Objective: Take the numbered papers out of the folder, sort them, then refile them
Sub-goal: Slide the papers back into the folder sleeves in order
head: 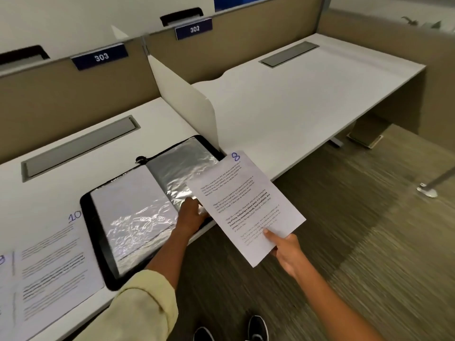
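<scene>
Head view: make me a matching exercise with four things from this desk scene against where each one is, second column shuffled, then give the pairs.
Things:
1. paper marked 8
2. paper marked 10
3. open folder
4. sign 302

Places:
A. flat on the desk, left of the folder
B. on the partition above the right-hand desk
C. pinched in the right hand, off the desk's front edge
D. on the desk under sign 303, the left hand at its near edge

Pairs: 1-C, 2-A, 3-D, 4-B
</scene>
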The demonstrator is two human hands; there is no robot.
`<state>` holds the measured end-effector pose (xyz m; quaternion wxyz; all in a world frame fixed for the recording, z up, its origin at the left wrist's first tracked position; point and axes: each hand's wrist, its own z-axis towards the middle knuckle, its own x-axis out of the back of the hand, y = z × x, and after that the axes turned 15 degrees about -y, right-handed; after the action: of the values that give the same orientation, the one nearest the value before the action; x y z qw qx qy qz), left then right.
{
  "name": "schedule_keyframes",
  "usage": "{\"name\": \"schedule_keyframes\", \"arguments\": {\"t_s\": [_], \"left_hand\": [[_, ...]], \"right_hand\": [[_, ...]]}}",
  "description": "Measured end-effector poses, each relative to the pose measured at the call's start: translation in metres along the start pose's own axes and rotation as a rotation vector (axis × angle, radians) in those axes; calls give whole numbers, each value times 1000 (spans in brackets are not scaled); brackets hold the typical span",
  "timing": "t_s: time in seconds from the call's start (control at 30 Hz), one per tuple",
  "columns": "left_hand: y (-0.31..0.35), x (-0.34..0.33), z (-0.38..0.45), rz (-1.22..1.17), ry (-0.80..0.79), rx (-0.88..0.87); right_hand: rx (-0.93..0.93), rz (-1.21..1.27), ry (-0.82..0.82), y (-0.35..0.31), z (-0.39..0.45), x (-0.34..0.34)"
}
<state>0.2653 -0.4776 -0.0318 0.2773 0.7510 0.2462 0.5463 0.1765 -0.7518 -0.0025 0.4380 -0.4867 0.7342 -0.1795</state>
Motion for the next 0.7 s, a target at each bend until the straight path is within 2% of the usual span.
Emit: {"name": "schedule_keyframes", "arguments": {"t_s": [0.3, 0.7], "left_hand": [[-13, -12, 19, 156, -12, 103], [-8, -5, 12, 78, 67, 139]], "right_hand": [[25, 24, 50, 10, -10, 12], [14, 55, 59, 17, -17, 19]]}}
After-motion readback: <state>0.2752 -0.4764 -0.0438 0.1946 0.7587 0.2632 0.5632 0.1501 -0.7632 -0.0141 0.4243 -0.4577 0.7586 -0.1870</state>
